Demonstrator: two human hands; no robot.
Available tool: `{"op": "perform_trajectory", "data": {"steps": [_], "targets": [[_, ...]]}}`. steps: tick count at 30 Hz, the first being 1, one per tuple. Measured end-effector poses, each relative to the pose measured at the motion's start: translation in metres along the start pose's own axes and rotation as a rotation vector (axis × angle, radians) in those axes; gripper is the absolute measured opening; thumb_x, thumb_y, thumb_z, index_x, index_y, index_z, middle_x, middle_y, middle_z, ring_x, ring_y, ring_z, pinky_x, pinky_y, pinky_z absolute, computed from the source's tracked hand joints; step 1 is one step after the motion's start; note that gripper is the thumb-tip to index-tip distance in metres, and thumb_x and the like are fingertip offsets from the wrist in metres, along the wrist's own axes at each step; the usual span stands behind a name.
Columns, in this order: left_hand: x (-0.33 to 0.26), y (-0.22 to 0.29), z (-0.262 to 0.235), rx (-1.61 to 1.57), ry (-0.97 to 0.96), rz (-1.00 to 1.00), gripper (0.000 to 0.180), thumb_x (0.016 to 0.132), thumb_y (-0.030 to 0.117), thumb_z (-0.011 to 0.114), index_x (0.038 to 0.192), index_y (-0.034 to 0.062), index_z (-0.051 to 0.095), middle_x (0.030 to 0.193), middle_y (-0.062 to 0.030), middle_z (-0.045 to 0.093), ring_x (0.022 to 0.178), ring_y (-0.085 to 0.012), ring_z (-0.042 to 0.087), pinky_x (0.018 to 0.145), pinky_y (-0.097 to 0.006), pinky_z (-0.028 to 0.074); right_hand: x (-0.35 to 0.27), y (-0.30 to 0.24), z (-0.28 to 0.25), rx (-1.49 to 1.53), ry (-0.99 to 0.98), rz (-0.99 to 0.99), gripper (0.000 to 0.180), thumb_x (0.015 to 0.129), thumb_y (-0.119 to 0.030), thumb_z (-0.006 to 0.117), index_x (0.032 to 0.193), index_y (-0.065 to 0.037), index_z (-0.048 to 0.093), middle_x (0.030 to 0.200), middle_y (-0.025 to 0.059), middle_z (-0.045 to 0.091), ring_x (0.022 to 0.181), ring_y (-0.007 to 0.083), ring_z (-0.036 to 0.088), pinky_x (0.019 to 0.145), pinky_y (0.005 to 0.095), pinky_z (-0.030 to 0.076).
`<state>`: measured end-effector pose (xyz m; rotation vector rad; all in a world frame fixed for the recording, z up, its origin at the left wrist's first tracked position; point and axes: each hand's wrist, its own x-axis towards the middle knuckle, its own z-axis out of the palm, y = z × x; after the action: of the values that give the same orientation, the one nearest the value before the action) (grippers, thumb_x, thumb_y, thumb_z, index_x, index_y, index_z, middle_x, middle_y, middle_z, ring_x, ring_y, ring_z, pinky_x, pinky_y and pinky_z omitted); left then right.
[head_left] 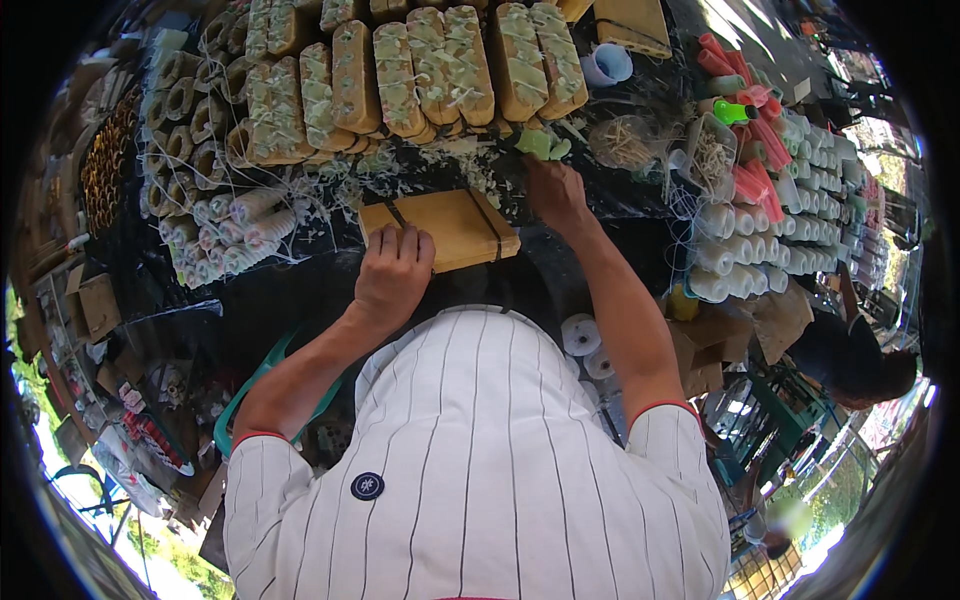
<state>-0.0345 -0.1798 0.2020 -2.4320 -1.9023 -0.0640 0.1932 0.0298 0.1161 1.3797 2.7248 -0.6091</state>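
On the dark table in front of me lies a flat tan block point(455, 228) with dark bands around it. My left hand point(395, 268) grips its near left side, fingers curled over the top and the thumb hidden. Beyond the block's right end, my right hand point(558, 200) reaches forward with its fingers closed on a crumpled light-green piece point(543, 146), thin like paper. Just past that hand stand rows of tan blocks point(447, 70), their tops covered with pale green scraps.
Pale scraps point(455, 155) litter the table. At left are hollow tube bundles point(185, 105) and string-tied rolls point(240, 220). A white cup point(608, 65), a bag of small sticks point(622, 142), red rolls point(765, 140) and white spools point(735, 250) stand at right. Another person point(855, 355) is far right.
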Motion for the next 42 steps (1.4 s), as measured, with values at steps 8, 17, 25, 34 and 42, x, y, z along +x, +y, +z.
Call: {"op": "perform_trajectory", "data": {"steps": [8,17,25,34,42], "targets": [[-0.001,-0.038,0.001,-0.469,-0.366,-0.546,0.062,0.070,0.013,0.086,0.129,0.0093,0.066,0.102,-0.0211,0.075,0.094,-0.0395,0.074,0.084,-0.047,0.059,-0.045,-0.031,0.006,0.661,0.179,0.100,0.032,0.089,-0.024,0.084,0.107,-0.002,0.069,0.101,0.0163,0.072,0.090,0.0322,0.071,0.076,0.0446,0.056],[-0.011,-0.070,0.023,-0.610,-0.382,-0.516,0.069,0.071,0.019,0.086,0.136,0.0068,0.066,0.103,-0.0247,0.074,0.099,-0.0429,0.072,0.089,-0.047,0.058,-0.042,-0.092,0.058,0.511,0.311,0.011,0.044,0.083,-0.025,0.090,0.109,0.000,0.065,0.102,0.0172,0.071,0.093,0.0370,0.071,0.079,0.0453,0.057],[0.044,-0.050,0.017,-0.561,-0.430,-0.432,0.074,0.071,0.025,0.089,0.136,0.0000,0.062,0.105,-0.0247,0.074,0.104,-0.0417,0.072,0.092,-0.047,0.058,-0.038,-0.096,0.056,0.575,0.625,-0.156,0.047,0.080,-0.021,0.091,0.115,-0.004,0.064,0.107,0.0168,0.070,0.098,0.0400,0.069,0.085,0.0464,0.057],[0.015,-0.083,0.004,-0.677,-0.389,-0.437,0.061,0.072,0.017,0.089,0.127,0.0033,0.067,0.102,-0.0179,0.078,0.099,-0.0351,0.076,0.087,-0.043,0.060,-0.067,-0.062,0.092,1.114,0.082,0.099,0.063,0.094,-0.008,0.074,0.153,-0.003,0.050,0.139,0.0178,0.065,0.113,0.0269,0.071,0.094,0.0396,0.058],[-0.030,-0.092,0.039,-1.053,-0.053,-0.468,0.053,0.075,0.009,0.092,0.124,0.0048,0.072,0.112,-0.0097,0.079,0.104,-0.0216,0.077,0.093,-0.034,0.059,-0.054,-0.091,0.009,1.217,-0.145,0.056,0.052,0.093,-0.009,0.072,0.143,0.000,0.060,0.119,0.0161,0.073,0.104,0.0270,0.072,0.090,0.0359,0.057]]}}
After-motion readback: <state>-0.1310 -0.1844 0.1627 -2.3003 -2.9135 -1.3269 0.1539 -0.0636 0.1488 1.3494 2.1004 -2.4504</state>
